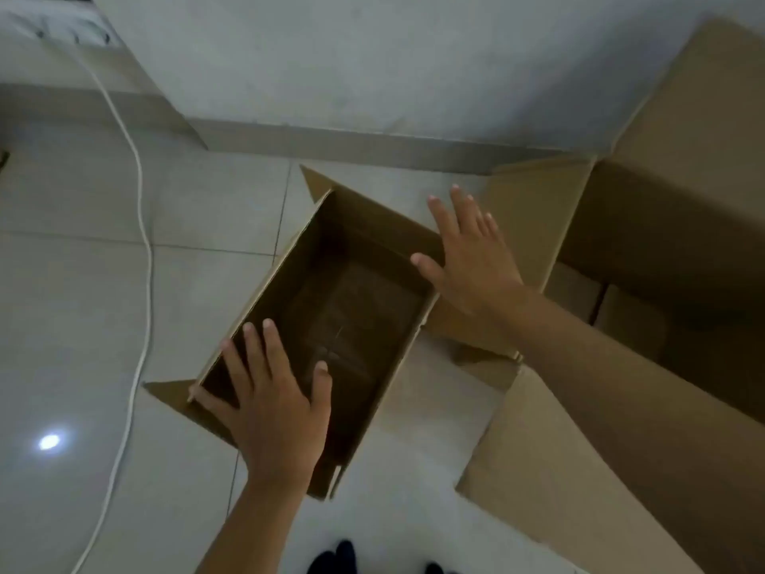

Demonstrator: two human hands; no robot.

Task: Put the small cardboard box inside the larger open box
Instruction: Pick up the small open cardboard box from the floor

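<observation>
The small cardboard box stands open on the tiled floor in the middle of the head view, its inside dark and empty, its flaps folded out. My left hand hovers over its near left corner with fingers spread, holding nothing. My right hand is spread above the box's far right edge, also empty. The larger open box stands at the right, its flaps splayed toward me; my right forearm crosses over it.
A white cable runs along the floor at the left. A grey wall and skirting lie behind the boxes. Dark shoe tips show at the bottom edge.
</observation>
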